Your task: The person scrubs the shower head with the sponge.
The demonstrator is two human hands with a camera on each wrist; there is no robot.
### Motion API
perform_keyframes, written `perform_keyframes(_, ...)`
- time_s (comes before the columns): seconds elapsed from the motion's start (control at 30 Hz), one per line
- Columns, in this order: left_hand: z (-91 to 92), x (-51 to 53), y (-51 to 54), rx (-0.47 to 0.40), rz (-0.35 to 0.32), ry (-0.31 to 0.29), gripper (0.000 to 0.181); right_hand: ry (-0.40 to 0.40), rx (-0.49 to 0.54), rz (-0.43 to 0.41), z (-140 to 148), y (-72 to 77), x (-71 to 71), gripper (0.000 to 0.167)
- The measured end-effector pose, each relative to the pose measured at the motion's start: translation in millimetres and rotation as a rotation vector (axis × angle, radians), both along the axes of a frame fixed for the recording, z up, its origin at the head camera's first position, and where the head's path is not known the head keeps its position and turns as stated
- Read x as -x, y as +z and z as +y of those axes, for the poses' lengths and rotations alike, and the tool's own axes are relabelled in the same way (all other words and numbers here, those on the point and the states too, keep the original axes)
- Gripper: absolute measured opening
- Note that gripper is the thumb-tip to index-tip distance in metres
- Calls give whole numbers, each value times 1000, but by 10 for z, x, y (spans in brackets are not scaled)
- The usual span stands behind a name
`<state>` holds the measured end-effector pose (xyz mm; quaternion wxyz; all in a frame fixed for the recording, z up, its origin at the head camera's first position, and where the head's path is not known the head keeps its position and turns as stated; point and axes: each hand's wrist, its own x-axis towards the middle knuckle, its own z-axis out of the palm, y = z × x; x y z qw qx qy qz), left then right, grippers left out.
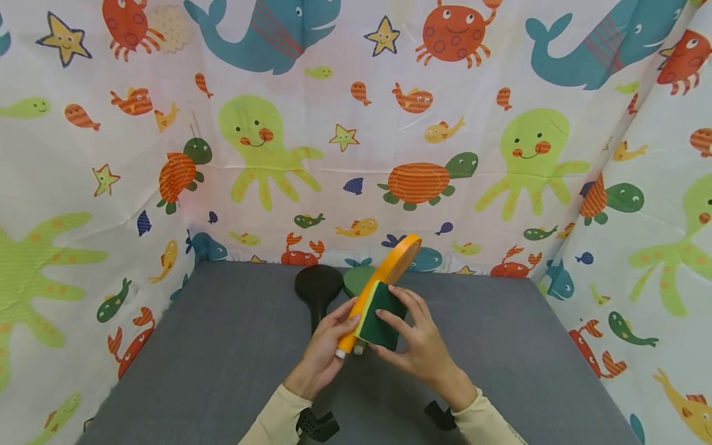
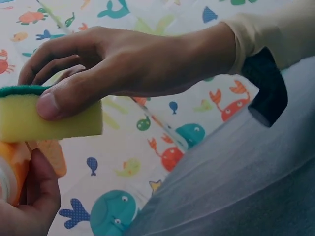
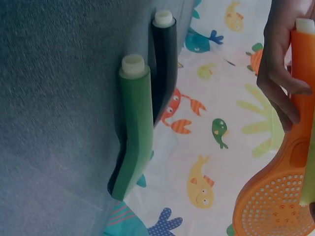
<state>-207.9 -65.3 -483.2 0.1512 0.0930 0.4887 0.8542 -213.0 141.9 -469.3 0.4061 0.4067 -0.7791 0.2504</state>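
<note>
The work in hand looked like wiping the orange plastic handheld shower head [image 1: 399, 258] with the rectangular green-and-yellow sponge [image 1: 379, 332]. Done well, it probably called for keeping the soft yellow side flat along the handle, with steady, light pressure, and for turning the handle a little at a time so that its whole round got covered. The round face [image 3: 273, 201], full of small holes, likely wanted small circling strokes, and the holding fingers were best kept out of the sponge's path. The left hand [image 1: 327, 343] gripped the handle near its short white plastic end [image 1: 341, 353], fingers and thumb closed about it, the thumb just beside the sponge's edge. The right hand [image 1: 423, 346] pinched the sponge, its bent fingers set apart on the green scouring face and its thumb pressed against the yellow foam edge. The orange shower head was held above the grey table [image 1: 222, 334], tilted, its round end upward and to the right; beyond it lay a black shower head [image 1: 319, 284] and a green shower head [image 1: 355, 281], side by side.
</note>
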Motion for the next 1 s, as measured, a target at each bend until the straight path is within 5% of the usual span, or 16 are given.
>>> perform_keyframes(0.3,-8,-17,31,33,16,49,60,-2,-25,6,3,-13,1,52)
perform_keyframes(0.53,2,-26,46,88,24,91,60,-86,-30,23,78,49,48,53)
perform_keyframes(1.0,-18,-24,59,160,36,105,59,-137,37,17,195,108,112,55)
